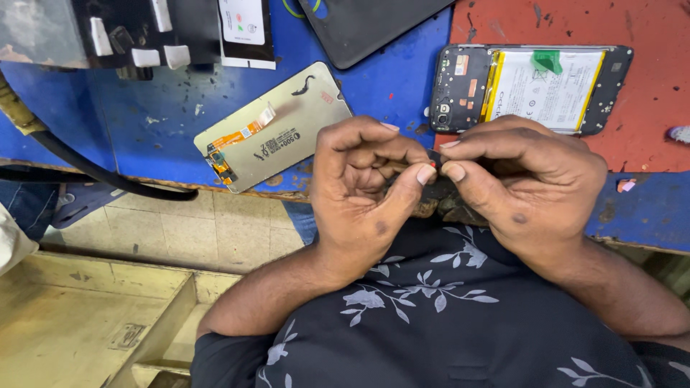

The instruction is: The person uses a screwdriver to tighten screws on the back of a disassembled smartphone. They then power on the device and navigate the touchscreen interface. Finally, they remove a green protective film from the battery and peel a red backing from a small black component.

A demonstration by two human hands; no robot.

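Item: small dark part with a red spot (432, 159), centre frame, pinched between left hand (363, 190) and right hand (521, 183) fingertips. I judge work midway: opened phone with exposed battery (530, 88) upper right, detached display panel (273, 129) left. Surface: worn blue-and-red bench (402, 86); tiled floor (172, 230) below.

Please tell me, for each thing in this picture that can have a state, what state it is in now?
Opened black phone with white battery: back cover off, face down on the bench.
Silver rectangular display panel with orange flex cable: detached, lying back side up.
Small black part with a red spot: pinched between both hands.
Left hand: grip closed on the part.
Right hand: grip closed on the part.
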